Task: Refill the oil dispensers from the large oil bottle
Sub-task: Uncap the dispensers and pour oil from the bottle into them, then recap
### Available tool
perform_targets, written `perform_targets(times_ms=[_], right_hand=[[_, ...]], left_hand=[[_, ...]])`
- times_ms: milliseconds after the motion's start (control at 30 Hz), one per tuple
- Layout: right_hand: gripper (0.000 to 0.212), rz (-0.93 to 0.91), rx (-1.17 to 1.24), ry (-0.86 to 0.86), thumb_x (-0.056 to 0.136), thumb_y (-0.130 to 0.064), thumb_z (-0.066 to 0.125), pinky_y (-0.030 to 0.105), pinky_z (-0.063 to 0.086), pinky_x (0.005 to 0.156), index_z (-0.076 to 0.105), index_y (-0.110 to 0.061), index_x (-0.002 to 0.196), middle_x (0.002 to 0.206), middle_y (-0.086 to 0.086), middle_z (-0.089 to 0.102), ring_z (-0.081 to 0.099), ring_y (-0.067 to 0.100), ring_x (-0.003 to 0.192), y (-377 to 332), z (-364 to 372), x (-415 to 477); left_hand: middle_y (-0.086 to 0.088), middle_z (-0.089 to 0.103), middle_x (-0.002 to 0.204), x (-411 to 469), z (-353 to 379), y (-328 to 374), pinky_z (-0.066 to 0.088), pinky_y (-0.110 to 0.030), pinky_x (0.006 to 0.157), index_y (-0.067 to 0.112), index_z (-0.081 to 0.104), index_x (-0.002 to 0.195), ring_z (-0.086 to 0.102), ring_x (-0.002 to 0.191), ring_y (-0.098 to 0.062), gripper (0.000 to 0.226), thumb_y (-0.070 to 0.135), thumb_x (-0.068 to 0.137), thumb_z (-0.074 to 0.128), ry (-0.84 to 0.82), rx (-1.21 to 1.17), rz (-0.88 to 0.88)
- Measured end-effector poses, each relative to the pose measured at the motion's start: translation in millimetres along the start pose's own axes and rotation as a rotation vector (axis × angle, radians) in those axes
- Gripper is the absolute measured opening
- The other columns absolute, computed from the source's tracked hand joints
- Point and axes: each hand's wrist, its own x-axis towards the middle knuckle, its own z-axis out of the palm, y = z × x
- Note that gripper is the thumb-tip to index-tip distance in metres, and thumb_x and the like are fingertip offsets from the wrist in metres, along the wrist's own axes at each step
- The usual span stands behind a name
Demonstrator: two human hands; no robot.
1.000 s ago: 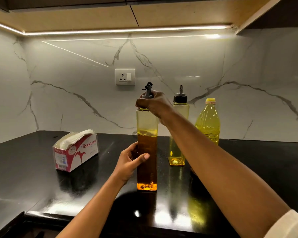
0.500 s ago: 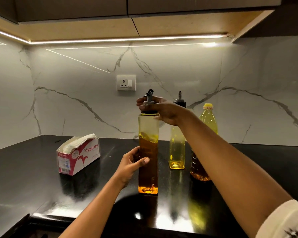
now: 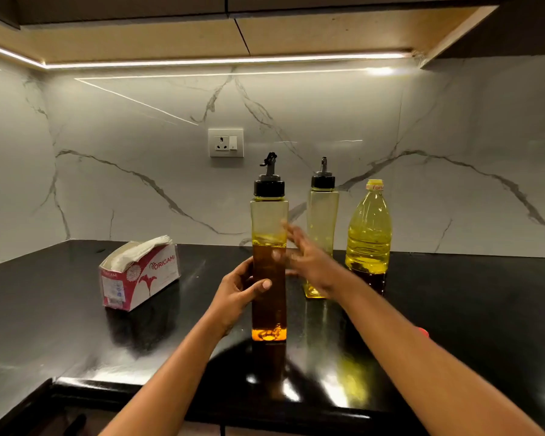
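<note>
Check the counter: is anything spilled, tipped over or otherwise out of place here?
Nothing stands out. The near dispenser, held by the left hand, the far dispenser and the large oil bottle all stand upright and capped; no spill shows on the counter.

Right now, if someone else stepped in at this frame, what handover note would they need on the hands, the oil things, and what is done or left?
Left hand grips the near dispenser round its middle. It stands upright on the black counter, cap on, oil well past halfway.
Right hand is open and motion-blurred just right of that dispenser, holding nothing.
Far dispenser stands behind, capped, with only a little oil at the bottom. Large oil bottle is to its right, upright, yellow cap on.
Done: the near dispenser appears topped up and closed.
Left, likely: uncap the far dispenser and the bottle, pour, recap.
</note>
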Motion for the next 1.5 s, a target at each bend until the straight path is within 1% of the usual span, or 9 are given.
perform_targets(times_ms=[133, 367, 533, 633, 933, 1000, 1133, 1300, 1500], right_hand=[[0.061, 0.152, 0.027, -0.009, 0.081, -0.015, 0.071, 0.036, 0.049, 0.095, 0.040, -0.030, 0.130, 0.126, -0.004, 0.055, 0.053, 0.017, 0.118, 65.3, 11.0, -26.7], [0.078, 0.196, -0.070, 0.024, 0.072, -0.020, 0.081, 0.041, 0.046, 0.101, 0.040, -0.024, 0.138, 0.126, -0.004, 0.058, 0.055, 0.013, 0.117, 97.2, 19.6, 0.9], [0.077, 0.190, -0.138, 0.036, 0.076, -0.015, 0.078, 0.030, 0.045, 0.098, 0.035, -0.022, 0.140, 0.130, -0.003, 0.054, 0.052, 0.012, 0.118, 103.4, 25.0, 35.0], [0.080, 0.203, -0.143, 0.059, 0.074, -0.015, 0.079, 0.039, 0.043, 0.104, 0.035, -0.023, 0.140, 0.132, -0.001, 0.054, 0.052, 0.016, 0.122, 112.1, 27.3, 56.9], [0.083, 0.245, -0.279, 0.133, 0.076, -0.012, 0.077, 0.036, 0.040, 0.106, 0.031, -0.020, 0.145, 0.138, 0.002, 0.049, 0.046, 0.019, 0.128, 109.7, 30.3, 75.5], [0.078, 0.205, -0.372, 0.256, 0.076, -0.014, 0.077, 0.034, 0.041, 0.104, 0.037, -0.018, 0.143, 0.137, 0.002, 0.050, 0.047, 0.018, 0.127, 101.5, 28.6, 60.4], [0.047, -0.023, -0.458, 0.603, 0.084, -0.010, 0.068, 0.029, 0.046, 0.098, 0.053, -0.016, 0.129, 0.125, 0.001, 0.054, 0.053, 0.012, 0.115, 82.5, 13.7, 12.8], [0.070, 0.170, -0.391, 0.664, 0.090, -0.011, 0.057, 0.036, 0.025, 0.115, 0.021, -0.013, 0.149, 0.152, 0.005, 0.025, 0.026, 0.020, 0.140, 85.7, -4.3, -8.5], [0.082, 0.432, -0.128, 0.652, 0.090, -0.012, 0.050, 0.042, 0.025, 0.114, -0.004, -0.020, 0.151, 0.157, 0.006, 0.015, 0.022, 0.026, 0.142, 103.1, -16.3, 16.7]], left_hand=[[-0.003, 0.066, 0.122, -6.4, -10.0, -6.0, 0.054, -0.030, 0.088, 0.025, 0.043, 0.139, 0.064, 0.112, -0.017, 0.079, 0.032, 0.071, 0.082, -0.061, 0.078, -0.046], [0.000, 0.063, 0.122, 5.1, -29.0, -9.8, 0.057, -0.027, 0.076, 0.027, 0.040, 0.139, 0.066, 0.106, -0.009, 0.070, 0.018, 0.077, 0.070, -0.028, 0.150, -0.103], [0.008, 0.061, 0.122, 29.2, -44.2, -18.2, 0.058, -0.026, 0.072, 0.032, 0.036, 0.139, 0.065, 0.104, -0.004, 0.064, 0.004, 0.088, 0.062, -0.009, 0.156, -0.141], [0.015, 0.059, 0.117, 44.6, -51.4, -24.6, 0.057, -0.023, 0.068, 0.035, 0.033, 0.137, 0.066, 0.093, 0.003, 0.066, 0.000, 0.089, 0.060, 0.008, 0.155, -0.156], [0.000, 0.054, 0.134, 60.7, -60.6, -38.2, 0.057, -0.028, 0.080, 0.023, 0.032, 0.147, 0.057, 0.119, -0.018, 0.073, 0.000, 0.086, 0.065, 0.061, 0.226, -0.197], [0.003, 0.055, 0.132, 55.2, -56.6, -33.2, 0.051, -0.030, 0.092, 0.022, 0.040, 0.143, 0.054, 0.121, -0.015, 0.071, 0.007, 0.082, 0.072, 0.146, 0.390, -0.106], [0.011, 0.064, 0.099, 37.8, -30.4, -6.4, 0.051, -0.009, 0.071, 0.022, 0.058, 0.119, 0.063, 0.085, 0.001, 0.037, 0.013, 0.085, 0.070, 0.405, 0.531, 0.254], [0.002, 0.066, 0.104, 45.1, 27.1, -2.5, 0.053, -0.017, 0.076, 0.027, 0.060, 0.112, 0.064, 0.090, -0.009, 0.028, 0.013, 0.089, 0.065, 0.109, 0.368, 0.171], [-0.008, 0.031, 0.153, 97.5, 67.8, -29.8, 0.037, -0.037, 0.104, 0.025, 0.027, 0.150, 0.036, 0.138, -0.024, 0.060, 0.027, 0.096, 0.055, -0.049, 0.263, -0.147]])
